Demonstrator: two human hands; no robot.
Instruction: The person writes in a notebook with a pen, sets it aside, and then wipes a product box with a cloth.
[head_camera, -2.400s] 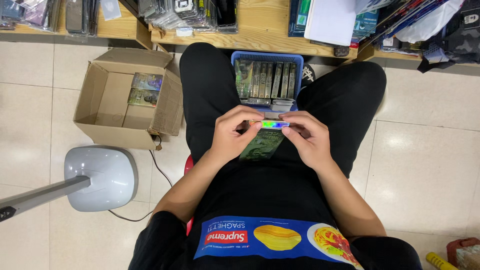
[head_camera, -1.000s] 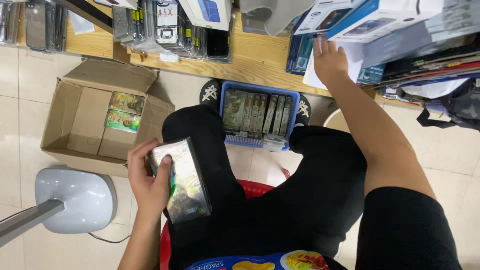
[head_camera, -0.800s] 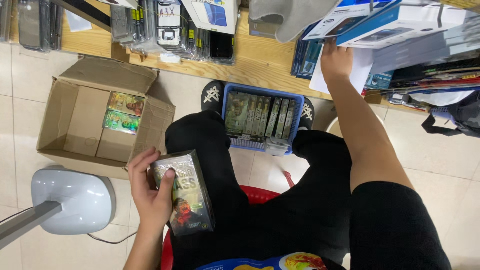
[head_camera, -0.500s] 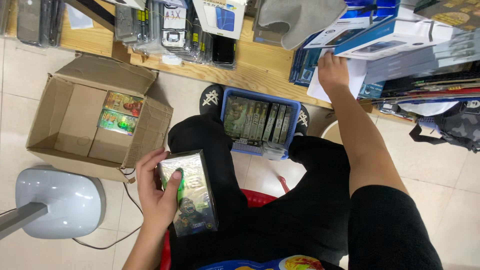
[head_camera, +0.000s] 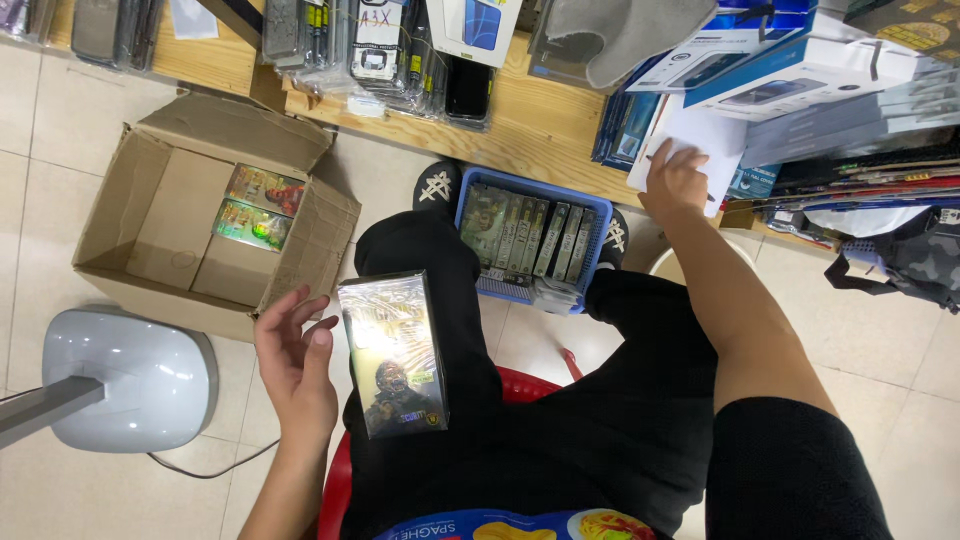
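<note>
I see the glossy card pack (head_camera: 392, 355) lying flat on my left thigh, my left hand (head_camera: 298, 365) open beside it with fingers spread and only the fingertips near its edge, gripping nothing. My right hand (head_camera: 676, 180) rests palm down, fingers loosely spread, on the white paper (head_camera: 700, 140) on the wooden shelf (head_camera: 540, 120); I cannot tell whether it pinches anything. A few packs already sit in the cardboard box (head_camera: 180, 215), while the blue basket (head_camera: 590, 225) between my feet holds a full row, so I judge most sorting remains.
</note>
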